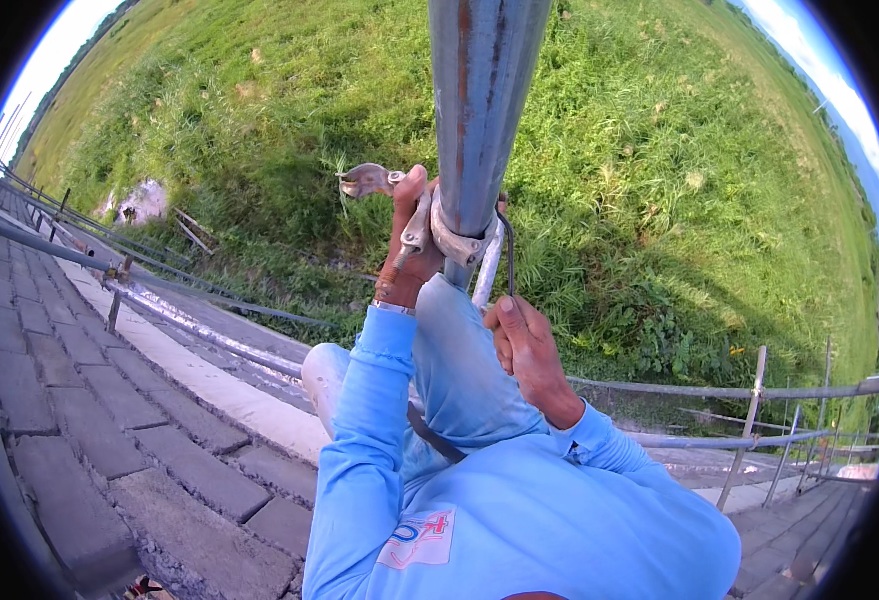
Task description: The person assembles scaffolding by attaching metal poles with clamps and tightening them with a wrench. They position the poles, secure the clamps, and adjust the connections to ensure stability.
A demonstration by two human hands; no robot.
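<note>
Grass fills the background, bright green and rough, sloping away beyond a wall top (79, 400) of grey paving blocks that runs from nine o'clock down to six.

At the centre, the left hand (406, 240) is closed around a scaffold coupler (437, 228), thumb tip pressed at the coupler's upper edge, fingers wrapped behind it. That coupler is a band of dull, worn metal clamped round a steel pole (479, 110); its hinged flap (367, 180), rust-brown and hooked, swings out toward ten o'clock from the thumb. The pole's long axis runs from the hands straight up to twelve o'clock, grey galvanised, smooth, streaked with rust.

Just below, at about five o'clock from the coupler, the right hand (527, 345) is curled shut on the lower end of a thin dark rod (510, 255), which rises toward twelve o'clock and meets the coupler's right side. A pale curved metal piece (488, 268) lies between rod and pole. The left hand is the nearer one to the coupler, being on it; the right hand stands just beneath, apart from it.

Outward, both sleeves are light blue cloth, and a knee in pale trousers (454, 370) rests between the forearms. Thin grey rails (719, 392) on posts cross at four o'clock and again at nine o'clock.
</note>
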